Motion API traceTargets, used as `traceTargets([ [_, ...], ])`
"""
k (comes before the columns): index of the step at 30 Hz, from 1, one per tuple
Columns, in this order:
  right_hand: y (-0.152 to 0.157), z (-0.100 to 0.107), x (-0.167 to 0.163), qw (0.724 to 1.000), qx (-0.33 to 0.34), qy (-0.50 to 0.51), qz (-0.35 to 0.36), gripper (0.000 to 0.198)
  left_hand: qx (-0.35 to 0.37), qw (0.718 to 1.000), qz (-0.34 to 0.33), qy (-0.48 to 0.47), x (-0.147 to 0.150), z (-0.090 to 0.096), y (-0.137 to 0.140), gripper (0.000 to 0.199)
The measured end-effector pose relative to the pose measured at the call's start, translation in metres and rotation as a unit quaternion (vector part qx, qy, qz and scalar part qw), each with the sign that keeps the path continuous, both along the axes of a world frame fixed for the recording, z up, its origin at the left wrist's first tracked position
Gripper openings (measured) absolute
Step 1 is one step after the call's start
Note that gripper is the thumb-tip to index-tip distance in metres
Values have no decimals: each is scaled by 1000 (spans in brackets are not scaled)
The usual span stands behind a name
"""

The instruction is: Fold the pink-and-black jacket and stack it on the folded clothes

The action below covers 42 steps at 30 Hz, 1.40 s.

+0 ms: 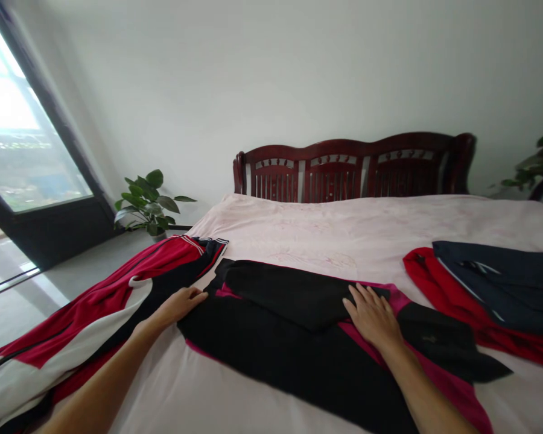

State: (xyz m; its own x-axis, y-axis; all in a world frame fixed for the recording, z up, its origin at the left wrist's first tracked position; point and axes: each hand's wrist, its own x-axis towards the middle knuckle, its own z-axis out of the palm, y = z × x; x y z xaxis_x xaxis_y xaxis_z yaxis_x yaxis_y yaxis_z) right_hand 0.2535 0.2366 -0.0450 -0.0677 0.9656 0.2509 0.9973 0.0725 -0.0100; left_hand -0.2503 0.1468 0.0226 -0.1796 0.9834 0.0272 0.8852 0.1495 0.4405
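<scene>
A black jacket with magenta panels (271,349) lies spread across the bed in front of me. One black sleeve (280,289) is folded over its body. At the jacket's left edge, my left hand (183,304) has its fingers closed together on the cloth; the fingertips are partly hidden. My right hand (373,313) rests flat on the jacket near the right end of the folded sleeve, palm down and fingers stretched out. Another black section (438,337) of the jacket extends to the right, beyond my right hand.
A red, white and navy garment (113,313) lies along the bed's left side. Folded navy clothing (502,283) sits on red clothing (419,271) at right. Behind the pink bedsheet (289,235) stands a dark wooden headboard (330,172). A leafy plant (147,202) stands at left.
</scene>
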Motion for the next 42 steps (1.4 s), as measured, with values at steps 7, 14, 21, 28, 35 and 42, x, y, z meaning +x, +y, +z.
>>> traceTargets([
  [7,-3,4,0,1000,0,3,5,59,46,997,28,58,27,3,-16,29],
  [14,-5,8,-2,1000,1,2,4,58,60,995,-3,77,29,-4,-6,23],
  [21,-5,7,-3,1000,1,13,4,57,95,988,51,107,26,9,4,40],
  [28,-3,3,0,1000,3,18,10,58,173,946,-163,222,82,21,43,55],
  [35,-6,6,0,1000,2,16,12,58,-7,974,-84,208,70,-26,77,62],
  [42,-10,11,-3,1000,-2,30,8,54,-17,976,-76,204,67,-32,79,64],
])
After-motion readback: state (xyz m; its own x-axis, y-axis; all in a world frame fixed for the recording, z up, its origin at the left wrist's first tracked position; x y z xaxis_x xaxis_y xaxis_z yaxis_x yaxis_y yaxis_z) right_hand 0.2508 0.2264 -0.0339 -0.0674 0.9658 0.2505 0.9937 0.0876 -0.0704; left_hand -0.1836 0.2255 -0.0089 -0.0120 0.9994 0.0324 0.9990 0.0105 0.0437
